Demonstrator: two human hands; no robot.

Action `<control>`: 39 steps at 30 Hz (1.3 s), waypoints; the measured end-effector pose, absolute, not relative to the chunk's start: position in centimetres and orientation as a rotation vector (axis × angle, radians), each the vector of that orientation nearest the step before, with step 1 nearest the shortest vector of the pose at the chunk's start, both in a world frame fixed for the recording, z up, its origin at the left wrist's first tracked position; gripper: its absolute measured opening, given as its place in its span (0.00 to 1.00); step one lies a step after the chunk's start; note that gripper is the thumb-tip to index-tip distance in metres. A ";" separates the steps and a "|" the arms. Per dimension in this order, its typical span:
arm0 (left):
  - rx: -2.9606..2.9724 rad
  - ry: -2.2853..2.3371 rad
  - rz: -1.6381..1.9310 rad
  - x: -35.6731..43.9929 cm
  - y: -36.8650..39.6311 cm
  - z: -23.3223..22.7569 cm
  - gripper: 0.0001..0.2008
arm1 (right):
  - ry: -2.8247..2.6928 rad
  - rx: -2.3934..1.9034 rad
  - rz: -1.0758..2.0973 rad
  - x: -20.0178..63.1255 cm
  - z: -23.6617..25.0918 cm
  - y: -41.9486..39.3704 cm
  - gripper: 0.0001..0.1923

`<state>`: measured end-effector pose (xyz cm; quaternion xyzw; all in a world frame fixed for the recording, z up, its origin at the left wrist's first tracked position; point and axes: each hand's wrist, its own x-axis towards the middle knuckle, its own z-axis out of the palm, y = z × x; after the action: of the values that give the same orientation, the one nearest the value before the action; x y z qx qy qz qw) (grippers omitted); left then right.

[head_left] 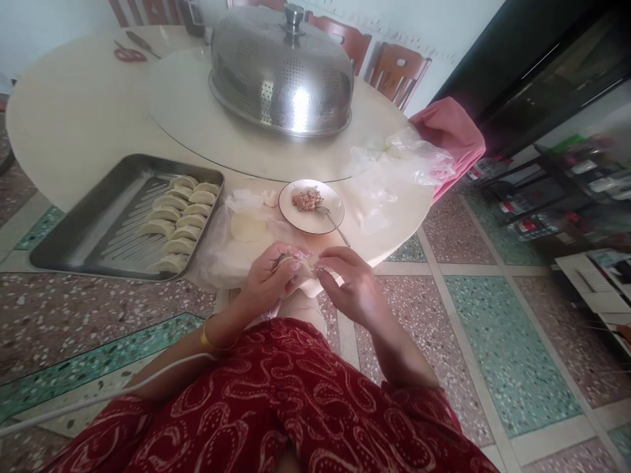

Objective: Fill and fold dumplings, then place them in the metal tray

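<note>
Head view: left hand (269,279) and right hand (352,286) pinch one dumpling wrapper (304,274), apparently folded; filling plate (311,205) at twelve o'clock, dumpling tray (98,223) at ten.

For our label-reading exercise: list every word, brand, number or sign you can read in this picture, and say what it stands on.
No text can be read anywhere.
Coloured bottles and packets on the dark shelves: labels too blurred to read.
Papers on the white low surface: print too small to read.
Domed steel food cover, grey metal tray, white plate, the pale dumpling wrapper held by the left hand and right hand: no markings.
</note>
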<state>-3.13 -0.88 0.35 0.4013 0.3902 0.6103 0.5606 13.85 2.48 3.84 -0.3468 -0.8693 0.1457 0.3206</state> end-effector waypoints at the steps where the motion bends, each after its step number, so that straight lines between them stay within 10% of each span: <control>1: 0.944 0.926 1.439 -3.1 -0.9 0.5 0.11 | -2.274 -0.924 0.382 13.8 3.8 2.5 0.06; 39: 1.379 1.128 1.240 -3.7 -0.9 -0.4 0.06 | -2.058 -1.073 0.803 13.2 3.7 2.5 0.06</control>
<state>-3.65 -0.94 -0.37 0.5620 0.4597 0.5051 0.4666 13.17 2.51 3.74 -0.4114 -0.7891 0.3079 0.3365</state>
